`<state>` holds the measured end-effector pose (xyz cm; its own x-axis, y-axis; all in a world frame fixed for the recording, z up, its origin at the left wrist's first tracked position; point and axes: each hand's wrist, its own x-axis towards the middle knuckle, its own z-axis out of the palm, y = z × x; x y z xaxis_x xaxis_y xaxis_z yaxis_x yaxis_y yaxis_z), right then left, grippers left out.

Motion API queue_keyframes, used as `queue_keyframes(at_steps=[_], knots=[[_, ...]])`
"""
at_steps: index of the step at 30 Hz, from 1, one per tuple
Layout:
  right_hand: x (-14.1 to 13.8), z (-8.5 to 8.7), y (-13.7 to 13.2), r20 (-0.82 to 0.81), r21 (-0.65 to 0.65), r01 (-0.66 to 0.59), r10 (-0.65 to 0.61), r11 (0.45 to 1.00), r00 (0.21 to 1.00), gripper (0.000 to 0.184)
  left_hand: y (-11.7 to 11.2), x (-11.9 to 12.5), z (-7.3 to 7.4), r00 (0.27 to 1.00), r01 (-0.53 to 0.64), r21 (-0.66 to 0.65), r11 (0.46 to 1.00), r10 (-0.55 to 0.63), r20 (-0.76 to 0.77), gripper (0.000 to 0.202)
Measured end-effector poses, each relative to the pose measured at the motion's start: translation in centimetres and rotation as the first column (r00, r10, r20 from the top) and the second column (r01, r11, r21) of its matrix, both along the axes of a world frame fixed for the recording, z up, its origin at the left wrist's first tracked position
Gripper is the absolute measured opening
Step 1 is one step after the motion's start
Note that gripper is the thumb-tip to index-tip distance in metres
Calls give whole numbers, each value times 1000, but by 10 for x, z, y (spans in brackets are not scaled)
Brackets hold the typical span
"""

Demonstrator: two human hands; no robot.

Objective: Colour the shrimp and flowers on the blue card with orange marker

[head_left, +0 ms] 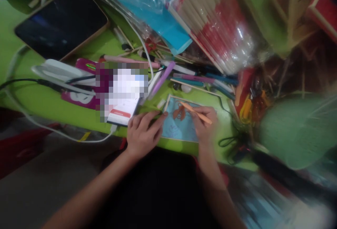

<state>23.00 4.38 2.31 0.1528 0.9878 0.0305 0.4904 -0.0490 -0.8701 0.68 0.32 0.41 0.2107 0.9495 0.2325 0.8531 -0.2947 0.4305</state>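
Observation:
A small light-blue picture card [171, 124] with a pale border lies on the green table in front of me. It bears an orange-brown figure near its top and thin line drawings lower down. My right hand [204, 122] is closed around an orange pen [195, 111], whose tip points up and left over the coloured figure. Whether the tip touches the card I cannot tell. My left hand [144, 130] lies palm down with fingers stretched out, a fingertip at the card's left edge. Beside that hand lies a lit phone [119, 111], partly pixelated, with a white cable plugged in.
A dark tablet [63, 21] lies at the back left. Several pens, including a purple pen [163, 78], are strewn behind the card. Plastic-wrapped red and white packs [213, 21] stand at the back. On the right are yellow-handled scissors [246, 109] and a round green object [297, 130].

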Motion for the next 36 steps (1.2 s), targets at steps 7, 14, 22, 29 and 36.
queue_keyframes(at_steps=[7,14,22,29,36], knots=[[2,-6,-7,-52,-30,55,-57,998,997,18,1,0,1,1000,0,22,1000,1,-1,52],[3,-8,-6,-115,18,48,-46,999,992,14,1,1,1,1000,3,15,1000,-3,1,49],[1,-5,-5,-114,8,68,-66,998,991,17,0,0,0,1000,-7,18,1000,7,-6,47],[1,-2,-2,-47,25,25,-24,999,999,13,3,1,2,1000,-1,31,1000,1,10,43],[1,0,1,25,-12,-47,48,999,999,16,3,1,3,1000,3,31,1000,-3,5,42]])
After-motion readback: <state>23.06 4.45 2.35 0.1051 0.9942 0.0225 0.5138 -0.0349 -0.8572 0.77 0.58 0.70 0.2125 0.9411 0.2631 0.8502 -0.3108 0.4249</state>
